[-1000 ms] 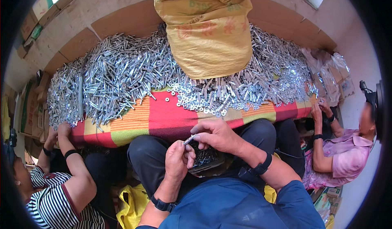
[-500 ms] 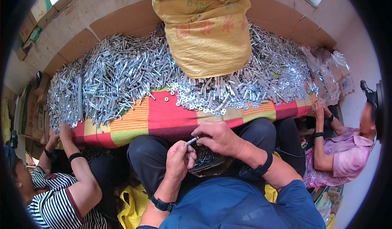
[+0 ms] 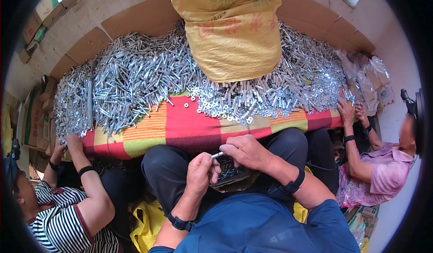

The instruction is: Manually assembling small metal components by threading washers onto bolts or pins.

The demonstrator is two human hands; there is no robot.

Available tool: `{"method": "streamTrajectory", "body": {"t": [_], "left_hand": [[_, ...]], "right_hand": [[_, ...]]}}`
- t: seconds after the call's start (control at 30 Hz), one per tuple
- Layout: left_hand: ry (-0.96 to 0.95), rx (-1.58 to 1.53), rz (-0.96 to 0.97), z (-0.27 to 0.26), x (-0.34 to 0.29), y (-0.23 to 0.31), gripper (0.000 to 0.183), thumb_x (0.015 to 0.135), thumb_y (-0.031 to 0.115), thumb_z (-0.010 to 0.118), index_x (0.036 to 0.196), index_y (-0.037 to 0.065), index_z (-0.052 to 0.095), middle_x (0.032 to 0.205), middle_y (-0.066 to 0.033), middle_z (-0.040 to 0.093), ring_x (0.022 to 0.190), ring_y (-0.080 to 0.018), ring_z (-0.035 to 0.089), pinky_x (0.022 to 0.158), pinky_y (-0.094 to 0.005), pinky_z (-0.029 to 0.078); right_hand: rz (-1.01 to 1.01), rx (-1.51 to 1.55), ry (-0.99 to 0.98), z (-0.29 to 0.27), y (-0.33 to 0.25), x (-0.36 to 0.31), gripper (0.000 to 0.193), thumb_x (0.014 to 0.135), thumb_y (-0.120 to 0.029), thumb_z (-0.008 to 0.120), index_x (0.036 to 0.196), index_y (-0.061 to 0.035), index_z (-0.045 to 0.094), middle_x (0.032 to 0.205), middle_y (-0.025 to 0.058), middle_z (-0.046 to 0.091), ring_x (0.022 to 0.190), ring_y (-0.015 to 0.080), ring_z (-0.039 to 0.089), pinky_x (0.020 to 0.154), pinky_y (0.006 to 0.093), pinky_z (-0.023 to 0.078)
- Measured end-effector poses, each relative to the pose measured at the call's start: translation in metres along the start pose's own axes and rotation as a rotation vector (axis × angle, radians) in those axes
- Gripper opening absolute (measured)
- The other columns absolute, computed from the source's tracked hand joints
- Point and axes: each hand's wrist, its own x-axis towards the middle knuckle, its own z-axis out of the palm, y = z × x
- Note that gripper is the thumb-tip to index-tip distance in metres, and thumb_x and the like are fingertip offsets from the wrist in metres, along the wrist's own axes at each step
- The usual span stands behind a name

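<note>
Above my lap, my left hand is closed, pinching a short silvery metal bolt between thumb and fingers. The bolt lies nearly level, tilted up slightly to the right. My right hand is closed at the bolt's right end, its curled fingertips partly hiding what they grip. Beyond my knees, loose washers lie along the near edge of a large heap of metal rods and sleeves, on a checkered blanket. Between my knees, below my hands, a container of small metal parts is partly hidden.
A full yellow woven sack stands in the heap. On the left a person in a striped shirt reaches to the heap's edge; on the right another in pink does likewise. Cardboard backs the heap. Clear plastic bags lie at right.
My right hand has shifted slightly right and straightened along the bolt's end. The bolt has tipped a little flatter. The right-hand person's hands have moved up onto the heap's edge.
</note>
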Motion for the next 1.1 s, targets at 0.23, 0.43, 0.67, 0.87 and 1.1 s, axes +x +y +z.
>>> {"method": "streamTrajectory", "body": {"t": [0.23, 0.43, 0.67, 0.87, 1.1], "left_hand": [[-0.003, 0.026, -0.005, -0.002, 0.001, 0.0, 0.033, 0.107, 0.033, 0.051, 0.092, 0.004, 0.059, 0.074, -0.0096, 0.065, 0.048, -0.0129, 0.053, 0.045, -0.0237, 0.041], [-0.061, 0.027, 0.014, -0.002, -0.001, -0.002, 0.035, 0.107, 0.036, 0.052, 0.093, 0.004, 0.059, 0.075, -0.0069, 0.066, 0.049, -0.0094, 0.053, 0.044, -0.022, 0.037], [-0.067, 0.078, 0.013, 0.0, 0.0, -0.002, 0.035, 0.107, 0.036, 0.05, 0.094, 0.005, 0.059, 0.075, -0.0055, 0.065, 0.049, -0.008, 0.053, 0.045, -0.0211, 0.036], [-0.076, 0.175, 0.036, -0.003, 0.0, -0.004, 0.035, 0.107, 0.036, 0.051, 0.095, 0.005, 0.059, 0.078, -0.0065, 0.066, 0.05, -0.0099, 0.055, 0.046, -0.0218, 0.039], [-0.148, 0.235, 0.003, -0.002, -0.002, -0.007, 0.031, 0.107, 0.032, 0.053, 0.096, 0.004, 0.061, 0.08, -0.0054, 0.067, 0.055, -0.01, 0.058, 0.048, -0.0228, 0.042]], "right_hand": [[-0.267, -0.154, 0.271, 0.011, 0.0, -0.007, 0.022, 0.09, -0.018, 0.073, 0.095, 0.0024, 0.067, 0.077, 0.0106, 0.066, 0.064, 0.0154, 0.067, 0.058, 0.0316, 0.052], [-0.139, -0.295, -0.101, 0.017, 0.027, -0.025, 0.03, 0.078, -0.015, 0.077, 0.101, 0.0023, 0.068, 0.084, 0.0202, 0.068, 0.079, 0.0346, 0.07, 0.074, 0.043, 0.055], [-0.085, 0.116, 0.142, 0.008, 0.011, -0.024, 0.022, 0.088, -0.006, 0.075, 0.105, 0.0023, 0.065, 0.081, 0.0052, 0.067, 0.067, 0.01, 0.066, 0.059, 0.0261, 0.053], [0.022, 0.182, -0.02, -0.001, 0.011, -0.024, 0.016, 0.093, -0.01, 0.071, 0.102, 0.001, 0.065, 0.083, 0.0057, 0.068, 0.067, 0.0099, 0.066, 0.059, 0.0266, 0.053], [0.118, 0.302, -0.2, -0.013, 0.028, -0.024, 0.023, 0.1, -0.024, 0.063, 0.093, -0.0018, 0.065, 0.073, 0.0033, 0.065, 0.063, 0.01, 0.064, 0.058, 0.0277, 0.052]]}}
